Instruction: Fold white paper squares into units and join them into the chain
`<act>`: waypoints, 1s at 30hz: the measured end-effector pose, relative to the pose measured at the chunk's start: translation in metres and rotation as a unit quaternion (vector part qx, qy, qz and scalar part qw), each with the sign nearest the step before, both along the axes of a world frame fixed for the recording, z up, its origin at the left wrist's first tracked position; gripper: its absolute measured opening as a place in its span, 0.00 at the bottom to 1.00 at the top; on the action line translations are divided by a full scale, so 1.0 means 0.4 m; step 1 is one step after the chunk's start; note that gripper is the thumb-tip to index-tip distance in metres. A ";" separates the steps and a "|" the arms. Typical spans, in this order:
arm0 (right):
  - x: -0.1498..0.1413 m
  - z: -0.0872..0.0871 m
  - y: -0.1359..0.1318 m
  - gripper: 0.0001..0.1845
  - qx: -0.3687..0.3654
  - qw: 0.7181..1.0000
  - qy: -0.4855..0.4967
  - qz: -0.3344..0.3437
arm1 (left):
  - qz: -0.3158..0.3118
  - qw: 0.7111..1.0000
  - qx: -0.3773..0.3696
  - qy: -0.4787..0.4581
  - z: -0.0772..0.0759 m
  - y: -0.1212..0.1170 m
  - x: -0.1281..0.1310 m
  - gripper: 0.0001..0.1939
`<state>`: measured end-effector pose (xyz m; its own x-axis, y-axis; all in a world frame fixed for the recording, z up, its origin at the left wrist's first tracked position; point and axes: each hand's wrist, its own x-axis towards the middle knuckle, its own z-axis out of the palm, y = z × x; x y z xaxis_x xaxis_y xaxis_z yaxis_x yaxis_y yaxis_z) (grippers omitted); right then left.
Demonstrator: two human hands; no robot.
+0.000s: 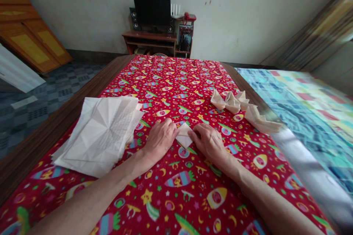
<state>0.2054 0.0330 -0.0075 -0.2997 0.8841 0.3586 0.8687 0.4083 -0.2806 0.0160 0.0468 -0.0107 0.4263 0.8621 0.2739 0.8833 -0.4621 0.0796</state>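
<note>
A small folded paper, white and diamond-shaped, lies on the red patterned cloth between my hands. My left hand has its fingers closed at the paper's left corner. At the right corner, my right hand pinches the edge, fingers curled. To the left lies a stack of creased paper sheets, some with faint lines on them. Several folded paper pieces with pointed tips stand at the right. Beside them is a nested stack of folded paper, near the table's right edge.
The table's brown wooden border shows beyond the cloth. A bed with a colourful sheet adjoins on the right. Against the far wall are a desk with a monitor and a red telephone. A wooden cabinet stands far left.
</note>
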 end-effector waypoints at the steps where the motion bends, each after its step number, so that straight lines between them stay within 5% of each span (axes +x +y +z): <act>1: -0.001 0.001 0.001 0.14 0.003 1.000 -0.009 -0.002 | -0.001 1.000 0.010 0.008 -0.002 0.002 0.000 0.12; 17: -0.006 0.023 0.019 0.16 -0.069 0.992 -0.092 -0.047 | 0.004 0.999 0.013 -0.039 0.003 0.003 -0.013 0.07; 25: -0.003 0.023 0.019 0.15 -0.067 0.994 -0.074 -0.038 | -0.169 0.983 0.049 -0.053 0.014 -0.054 -0.026 0.20; 30: -0.004 0.013 0.018 0.15 -0.048 0.996 -0.070 -0.038 | -0.166 0.986 -0.013 -0.013 0.002 -0.077 -0.013 0.23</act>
